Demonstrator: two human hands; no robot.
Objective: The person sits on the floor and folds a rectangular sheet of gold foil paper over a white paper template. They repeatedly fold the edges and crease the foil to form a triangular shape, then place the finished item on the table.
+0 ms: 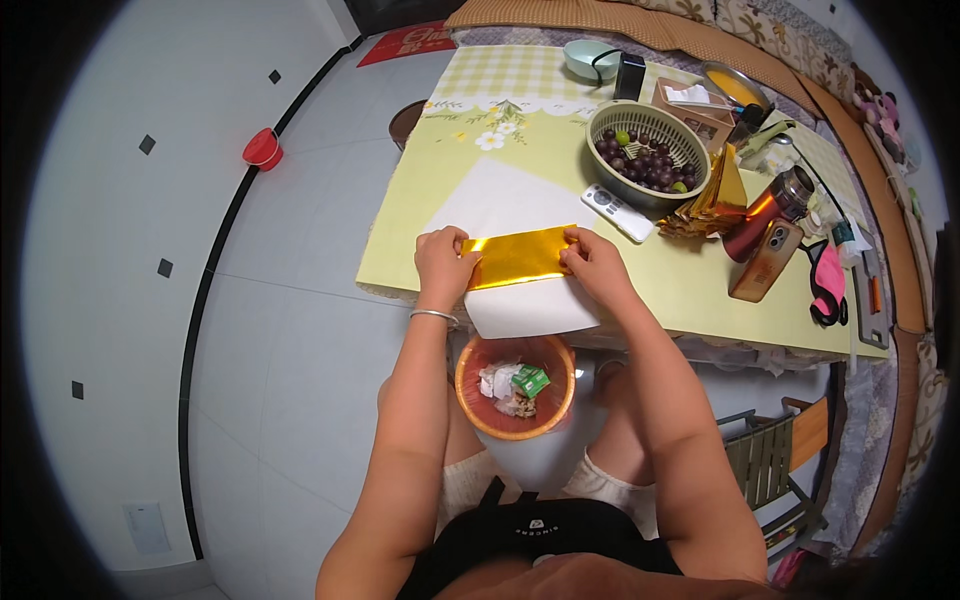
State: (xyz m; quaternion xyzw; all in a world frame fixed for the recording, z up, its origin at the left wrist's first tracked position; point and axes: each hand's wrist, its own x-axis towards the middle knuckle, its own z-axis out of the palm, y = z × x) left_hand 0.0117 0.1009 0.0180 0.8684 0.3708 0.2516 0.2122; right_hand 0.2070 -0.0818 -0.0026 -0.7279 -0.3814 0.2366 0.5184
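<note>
A strip of shiny gold foil paper (pixel 518 258) is stretched between my two hands, just above the table's near edge. My left hand (pixel 446 266) pinches its left end, thumb on top. At the right end, my right hand (pixel 594 264) grips it between thumb and bent fingers. Beneath the foil lies a large white sheet of paper (pixel 530 308), whose near part reaches over the table edge. To the right stands a bundle of folded gold foil paper (pixel 712 203), next to a white remote control (pixel 617 212).
A basket (pixel 690 128) of grapes stands on the table (pixel 400 235), with a red thermos (pixel 745 232) and phone (pixel 767 262) at right. An orange trash bin (pixel 468 405) holding litter sits between my knees. A folding chair (pixel 762 462) stands lower right, a red bucket (pixel 264 150) far left.
</note>
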